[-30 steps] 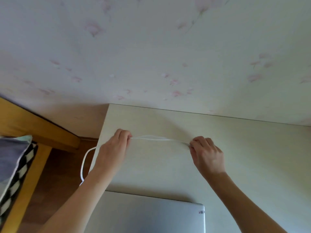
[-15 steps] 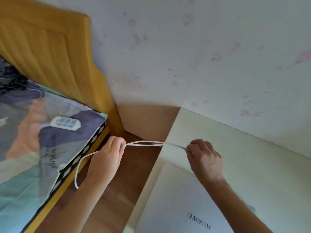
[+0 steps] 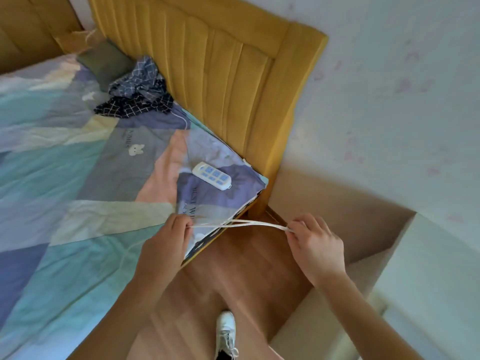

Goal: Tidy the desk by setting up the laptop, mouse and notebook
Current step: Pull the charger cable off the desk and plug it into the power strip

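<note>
A thin white cable (image 3: 241, 224) is stretched in doubled strands between my two hands, above the gap between bed and desk. My left hand (image 3: 168, 237) pinches its left end over the bed's corner. My right hand (image 3: 315, 242) pinches the other end over the wooden floor. The pale desk (image 3: 436, 268) shows only as a corner at the right edge. No laptop, mouse or notebook is in view.
A bed with a patchwork quilt (image 3: 78, 178) fills the left side, with a white power strip (image 3: 211, 175) near its corner and dark checked cloth (image 3: 137, 89) by the yellow headboard (image 3: 233, 74). A white shoe (image 3: 226, 331) stands on the wooden floor (image 3: 233, 281).
The view has swung left from the desk to the bed, so the laptop has left the frame. Both hands moved left with the cable still pinched between them.
</note>
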